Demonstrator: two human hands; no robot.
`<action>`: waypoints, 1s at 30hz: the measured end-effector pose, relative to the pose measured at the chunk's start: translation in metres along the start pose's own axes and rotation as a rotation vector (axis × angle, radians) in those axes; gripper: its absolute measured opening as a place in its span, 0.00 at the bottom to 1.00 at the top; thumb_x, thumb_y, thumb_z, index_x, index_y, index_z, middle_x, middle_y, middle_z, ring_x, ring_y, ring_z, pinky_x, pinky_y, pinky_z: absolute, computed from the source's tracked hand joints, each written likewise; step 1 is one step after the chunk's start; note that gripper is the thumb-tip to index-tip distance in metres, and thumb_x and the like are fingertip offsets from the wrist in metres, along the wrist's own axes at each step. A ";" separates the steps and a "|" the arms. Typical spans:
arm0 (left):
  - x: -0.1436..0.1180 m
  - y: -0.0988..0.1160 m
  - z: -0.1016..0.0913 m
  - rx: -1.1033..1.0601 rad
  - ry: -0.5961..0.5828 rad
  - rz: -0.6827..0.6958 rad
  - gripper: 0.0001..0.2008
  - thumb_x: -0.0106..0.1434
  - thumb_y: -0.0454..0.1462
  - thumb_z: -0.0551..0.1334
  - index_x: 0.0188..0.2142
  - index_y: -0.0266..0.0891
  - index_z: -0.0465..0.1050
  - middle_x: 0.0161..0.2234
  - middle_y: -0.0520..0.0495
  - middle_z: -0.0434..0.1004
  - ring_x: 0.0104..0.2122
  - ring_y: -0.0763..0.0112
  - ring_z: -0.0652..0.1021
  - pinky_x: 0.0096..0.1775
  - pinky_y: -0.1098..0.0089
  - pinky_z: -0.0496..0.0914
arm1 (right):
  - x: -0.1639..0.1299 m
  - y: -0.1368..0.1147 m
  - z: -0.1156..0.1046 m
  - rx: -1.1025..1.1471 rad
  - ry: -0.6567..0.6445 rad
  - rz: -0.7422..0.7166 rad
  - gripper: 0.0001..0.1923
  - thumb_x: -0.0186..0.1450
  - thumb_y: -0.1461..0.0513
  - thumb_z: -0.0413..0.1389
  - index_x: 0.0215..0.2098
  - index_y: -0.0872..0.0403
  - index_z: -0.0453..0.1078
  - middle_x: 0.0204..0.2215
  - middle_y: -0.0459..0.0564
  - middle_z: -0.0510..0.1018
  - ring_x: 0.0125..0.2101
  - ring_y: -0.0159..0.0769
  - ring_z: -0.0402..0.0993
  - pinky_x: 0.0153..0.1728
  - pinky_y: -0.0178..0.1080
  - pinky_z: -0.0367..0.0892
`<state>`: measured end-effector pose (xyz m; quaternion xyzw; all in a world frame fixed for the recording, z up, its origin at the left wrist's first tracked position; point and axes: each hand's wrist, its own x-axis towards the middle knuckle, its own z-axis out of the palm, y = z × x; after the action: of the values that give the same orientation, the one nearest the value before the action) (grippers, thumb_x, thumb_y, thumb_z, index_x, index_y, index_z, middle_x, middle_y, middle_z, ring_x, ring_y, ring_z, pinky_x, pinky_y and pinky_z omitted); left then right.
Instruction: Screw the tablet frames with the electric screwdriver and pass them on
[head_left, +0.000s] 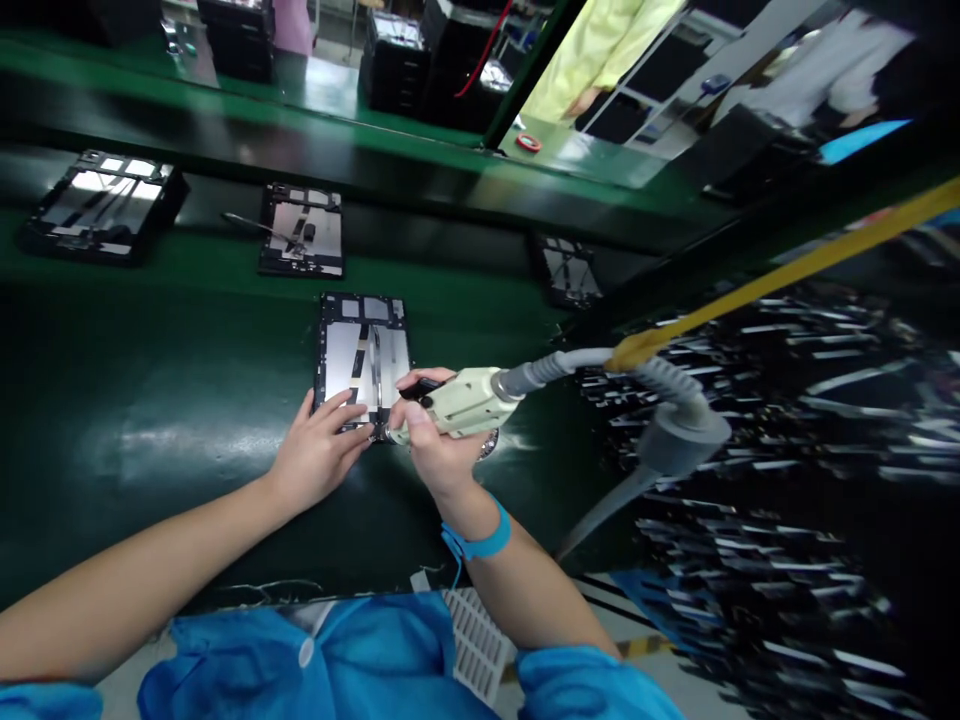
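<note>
Right hand (433, 440) wrapped around pale electric screwdriver (459, 402), fingers closed on its body, thumb on top near a dark switch. Tool lies nearly level, tip pointing left at the near right corner of the open tablet frame (363, 352). Grey coiled hose (600, 362) runs from the tool's back end to the right; a yellow strap (787, 270) meets it and runs up to the right. Blue wrist strap (480, 540) on the right wrist.

Left hand (319, 452) flat, fingers spread a little, fingertips pressing on the near edge of the tablet frame, just beside the screwdriver tip. Holds nothing.

Tablet frame lies flat on the dark green surface (150, 420), middle of view, back open, silver plate and ribbon cables showing.

Further back on the belt: three more open frames, far left (105, 205), centre (301, 230), right (568, 270). Another person in a yellow garment (592, 50) stands beyond the surface. Red tape roll (528, 142) near them.
</note>
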<state>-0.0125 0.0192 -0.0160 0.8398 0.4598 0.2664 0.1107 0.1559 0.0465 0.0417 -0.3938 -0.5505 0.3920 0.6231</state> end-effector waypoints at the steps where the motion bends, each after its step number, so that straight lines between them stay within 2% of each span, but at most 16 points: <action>1: 0.000 0.000 0.000 -0.002 0.001 0.001 0.12 0.72 0.37 0.61 0.51 0.50 0.80 0.56 0.43 0.79 0.63 0.51 0.71 0.63 0.34 0.60 | 0.000 0.000 0.000 0.002 -0.002 0.001 0.12 0.65 0.58 0.60 0.46 0.49 0.67 0.39 0.48 0.78 0.21 0.29 0.73 0.25 0.39 0.76; 17: -0.001 0.000 0.000 0.002 -0.018 0.010 0.12 0.73 0.37 0.60 0.50 0.48 0.80 0.57 0.44 0.78 0.64 0.50 0.71 0.63 0.34 0.60 | -0.008 0.014 -0.005 -0.053 -0.049 0.074 0.13 0.63 0.58 0.62 0.44 0.49 0.67 0.36 0.47 0.78 0.24 0.31 0.75 0.27 0.39 0.76; 20: -0.001 -0.001 -0.002 0.017 -0.022 0.021 0.12 0.73 0.37 0.59 0.50 0.48 0.80 0.57 0.43 0.78 0.63 0.48 0.71 0.62 0.33 0.61 | -0.009 0.014 -0.002 -0.012 -0.075 0.060 0.11 0.63 0.60 0.61 0.43 0.49 0.68 0.35 0.47 0.78 0.27 0.34 0.76 0.29 0.40 0.77; 24: -0.002 -0.003 -0.002 0.036 -0.004 0.047 0.12 0.74 0.37 0.58 0.51 0.47 0.80 0.56 0.42 0.78 0.62 0.46 0.72 0.60 0.33 0.63 | -0.007 0.011 0.000 0.016 -0.124 0.017 0.10 0.63 0.63 0.61 0.43 0.51 0.71 0.34 0.47 0.78 0.26 0.33 0.76 0.30 0.40 0.77; 26: -0.003 -0.004 -0.001 0.042 0.004 0.053 0.12 0.74 0.37 0.59 0.51 0.47 0.80 0.56 0.43 0.79 0.62 0.47 0.73 0.60 0.33 0.64 | -0.001 0.006 -0.005 0.015 -0.076 -0.024 0.11 0.63 0.63 0.61 0.44 0.51 0.72 0.36 0.48 0.79 0.25 0.31 0.75 0.27 0.38 0.76; 30: -0.004 -0.006 0.001 0.048 0.011 0.049 0.11 0.73 0.37 0.60 0.50 0.46 0.80 0.55 0.44 0.79 0.62 0.48 0.73 0.61 0.35 0.64 | 0.023 -0.001 -0.029 -0.007 0.172 -0.136 0.10 0.64 0.61 0.60 0.45 0.51 0.71 0.35 0.46 0.78 0.21 0.27 0.72 0.22 0.35 0.71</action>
<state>-0.0181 0.0190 -0.0206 0.8517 0.4460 0.2628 0.0815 0.1863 0.0657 0.0485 -0.3899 -0.5219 0.3117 0.6917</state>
